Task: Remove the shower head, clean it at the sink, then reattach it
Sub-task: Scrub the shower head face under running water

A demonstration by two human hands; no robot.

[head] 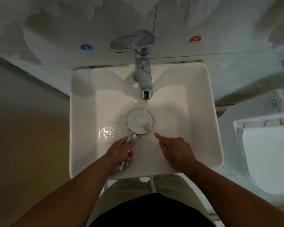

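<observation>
A round white shower head (138, 120) with a chrome rim lies face up inside the white square sink (202, 112). Water runs from the chrome faucet (143, 69) onto the right part of its face. My left hand (120, 153) is closed around the shower head's white handle, below and left of the head. My right hand (174, 149) hovers just right of the head, holding nothing, with the index finger stretched toward the head's lower right rim; the fingertip is close to it, and contact cannot be judged.
A blue cold sticker (86, 47) and a red hot sticker (195, 40) sit on the wall behind the faucet. A white toilet (266, 154) stands to the right of the sink. Plastic bags (90, 10) hang along the top.
</observation>
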